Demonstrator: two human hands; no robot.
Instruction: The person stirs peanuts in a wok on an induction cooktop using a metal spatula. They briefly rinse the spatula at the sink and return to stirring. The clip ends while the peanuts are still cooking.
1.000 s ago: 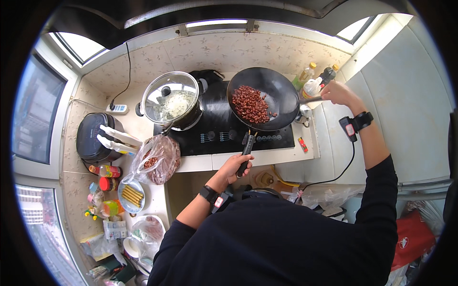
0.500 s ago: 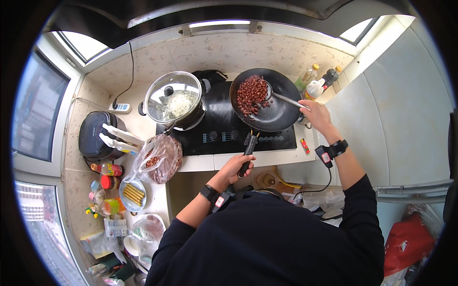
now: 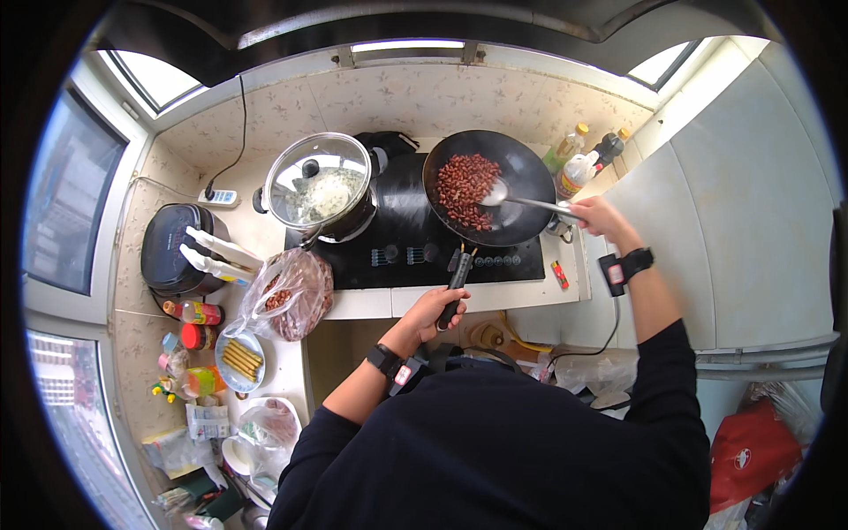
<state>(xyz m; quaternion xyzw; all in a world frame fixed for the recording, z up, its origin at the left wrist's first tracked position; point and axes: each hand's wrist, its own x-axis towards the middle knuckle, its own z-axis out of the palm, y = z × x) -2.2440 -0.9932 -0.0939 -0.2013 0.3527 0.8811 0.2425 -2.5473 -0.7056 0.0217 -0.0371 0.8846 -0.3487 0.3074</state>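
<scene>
A black wok (image 3: 521, 159) sits on the right side of the stove, holding a heap of reddish-brown peanuts (image 3: 465, 185) in its left half. Closed round the wok's black handle (image 3: 458, 274) is my left hand (image 3: 435, 309), at the near edge of the counter. My right hand (image 3: 601, 218) grips the end of a long-handled metal ladle (image 3: 530, 201) to the right of the wok. The ladle's head rests inside the wok, against the right edge of the peanuts.
Left of the wok stands a lidded pot (image 3: 318, 181). A plastic bag of peanuts (image 3: 296, 296), a rice cooker (image 3: 184, 250) and a plate of tan sticks (image 3: 240, 360) line the left. Bottles (image 3: 579, 168) stand behind right; a red lighter (image 3: 560, 275) lies near the counter edge.
My right hand has shifted right and slightly nearer, drawing the ladle's head lower in the wok. The peanuts have spread from a tighter pile. My left hand stays on the wok handle.
</scene>
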